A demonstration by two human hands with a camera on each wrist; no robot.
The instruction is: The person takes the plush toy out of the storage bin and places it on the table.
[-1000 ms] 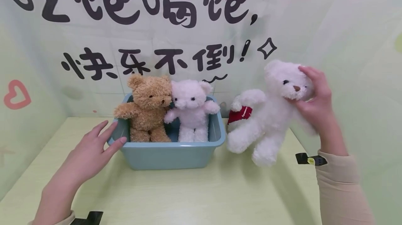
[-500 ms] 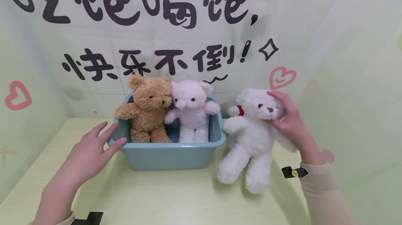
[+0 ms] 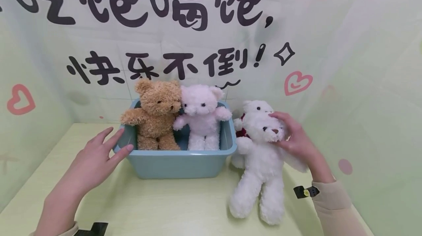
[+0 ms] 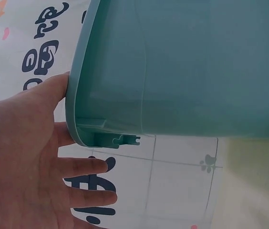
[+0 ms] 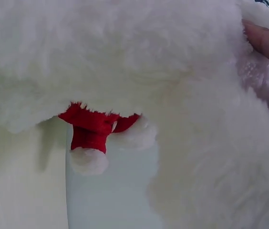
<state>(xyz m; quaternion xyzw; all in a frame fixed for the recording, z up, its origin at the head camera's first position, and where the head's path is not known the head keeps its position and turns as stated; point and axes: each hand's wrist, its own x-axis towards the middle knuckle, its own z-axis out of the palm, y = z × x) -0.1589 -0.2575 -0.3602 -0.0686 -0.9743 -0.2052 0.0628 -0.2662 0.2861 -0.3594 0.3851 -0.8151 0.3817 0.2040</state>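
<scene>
My right hand [image 3: 295, 142] grips a large white teddy bear [image 3: 263, 161] by the side of its head, thumb under the cheek. The bear's legs hang forward over the table. Behind it, a second white bear in red clothing [image 3: 241, 133] is mostly hidden; its red outfit [image 5: 91, 124] shows below the held bear's fur in the right wrist view. My left hand [image 3: 93, 161] touches the left rim of a blue plastic bin [image 3: 178, 164] with fingers spread and nearly straight. Inside the bin sit a brown teddy bear [image 3: 156, 120] and a pale pink teddy bear [image 3: 202, 122], side by side.
Everything stands on a pale table [image 3: 178, 206]. A white printed backdrop [image 3: 211, 38] with large black characters rises right behind the bin, and pale side panels [image 3: 372, 118] enclose the table at left and right.
My right hand has lowered the large white bear, moving it left and nearer to me, in front of the red-clothed bear. The left hand and the bin have stayed put.
</scene>
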